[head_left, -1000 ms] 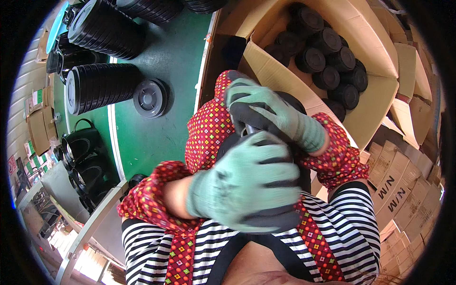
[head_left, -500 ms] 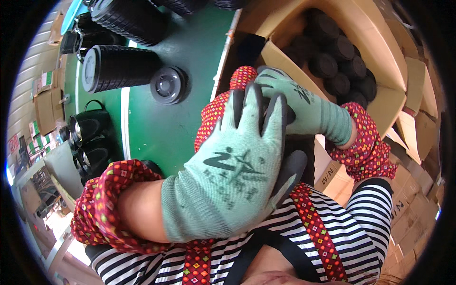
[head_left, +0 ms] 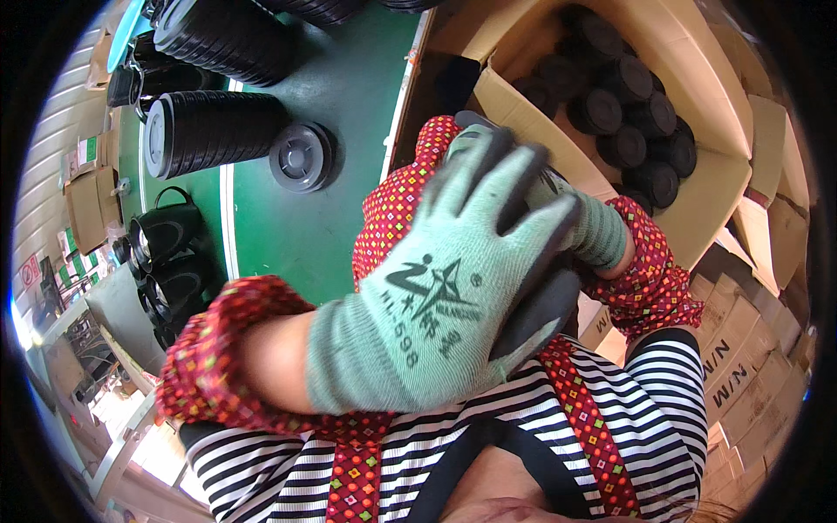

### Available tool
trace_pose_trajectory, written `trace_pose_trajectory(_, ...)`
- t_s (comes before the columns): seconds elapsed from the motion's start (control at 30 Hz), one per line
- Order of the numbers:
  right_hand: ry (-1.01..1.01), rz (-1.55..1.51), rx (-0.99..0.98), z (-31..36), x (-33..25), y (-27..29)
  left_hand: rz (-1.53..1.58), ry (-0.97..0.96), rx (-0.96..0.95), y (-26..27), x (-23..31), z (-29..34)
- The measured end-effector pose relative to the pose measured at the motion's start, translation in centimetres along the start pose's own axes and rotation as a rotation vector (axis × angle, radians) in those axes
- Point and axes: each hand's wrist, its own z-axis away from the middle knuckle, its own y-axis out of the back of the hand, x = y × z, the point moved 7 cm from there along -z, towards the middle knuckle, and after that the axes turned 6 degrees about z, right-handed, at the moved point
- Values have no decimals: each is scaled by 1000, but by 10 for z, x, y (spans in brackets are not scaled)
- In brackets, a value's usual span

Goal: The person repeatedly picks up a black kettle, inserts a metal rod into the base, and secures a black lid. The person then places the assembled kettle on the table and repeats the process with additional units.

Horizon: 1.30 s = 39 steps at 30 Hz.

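My left hand [head_left: 436,292], in a pale green knit glove with a dark palm, is bent over my right hand in front of my chest. Its fingers are curled and slightly blurred. The right hand [head_left: 582,220], in a matching glove, lies behind and is mostly covered by the left. Whatever is between the two palms is hidden; only dark patches show there. Nearest on the green table [head_left: 288,235] lies a round black lid [head_left: 301,157], beside a long stack of black ribbed lids [head_left: 214,131] lying on its side.
Further black stacks [head_left: 222,39] lie at the table's far edge. Black handled containers [head_left: 166,231] are gathered on the left. At the far right stands an open cardboard box [head_left: 697,52] holding several black round pieces [head_left: 623,144]. Flattened cartons [head_left: 741,383] lean at the right.
The left hand has shifted slightly right and up, its fingers folding further over the right hand. The right hand has drawn a little to the left. The lids stay where they were.
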Motion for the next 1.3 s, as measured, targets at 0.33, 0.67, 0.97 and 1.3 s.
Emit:
trace_pose_trajectory(0.33,27,178,224,-8,24,-21,-259,282,-8,11,-17,10)
trace_pose_trajectory(0.67,-317,547,-37,-2,-26,-1,-141,420,-209,20,-93,26)
trace_pose_trajectory(0.97,-593,808,-211,6,-49,8,-64,-59,-197,8,-132,1)
trace_pose_trajectory(1.3,-384,888,1,0,-79,18,-108,-163,-9,19,-125,10)
